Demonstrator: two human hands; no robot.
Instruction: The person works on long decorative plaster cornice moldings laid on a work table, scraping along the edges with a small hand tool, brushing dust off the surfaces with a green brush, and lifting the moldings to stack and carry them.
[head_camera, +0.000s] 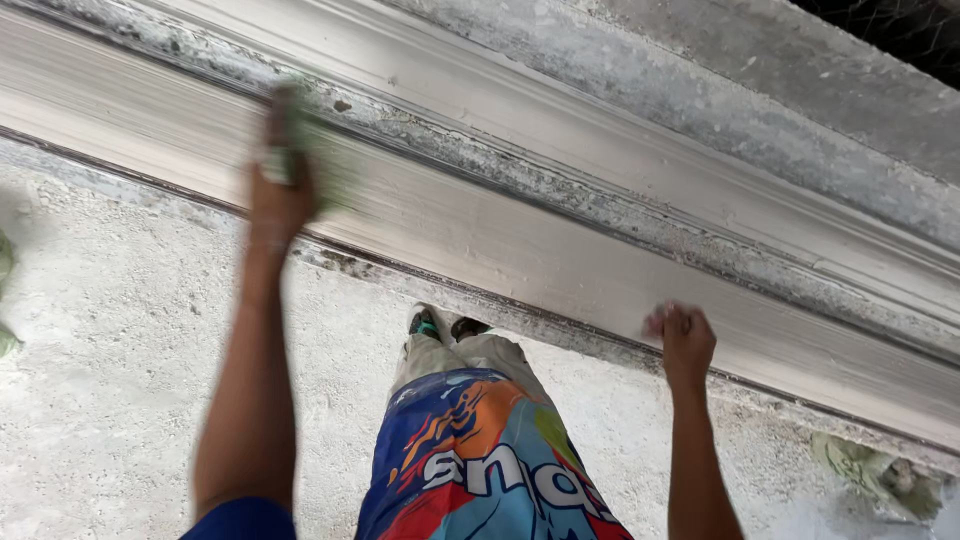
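Observation:
A long pale plaster moulding (560, 250) with stepped ridges runs diagonally from upper left to lower right. My left hand (281, 180) is stretched far up onto it, pressing a blurred green pad or cloth (315, 150) against the flat band. My right hand (683, 340) is closed into a fist on the lower edge of the moulding, at the right; what it holds, if anything, is hidden. Below the hands I see my own legs in colourful patterned shorts (480, 465) and a foot (432, 322) beside the moulding.
Rough grey-white concrete ground (110, 350) lies under and left of me. A crumpled greenish cloth or bag (875, 470) sits at the lower right by the moulding's edge. Another green scrap (5, 300) shows at the left border. Rough cement (750, 90) borders the far side.

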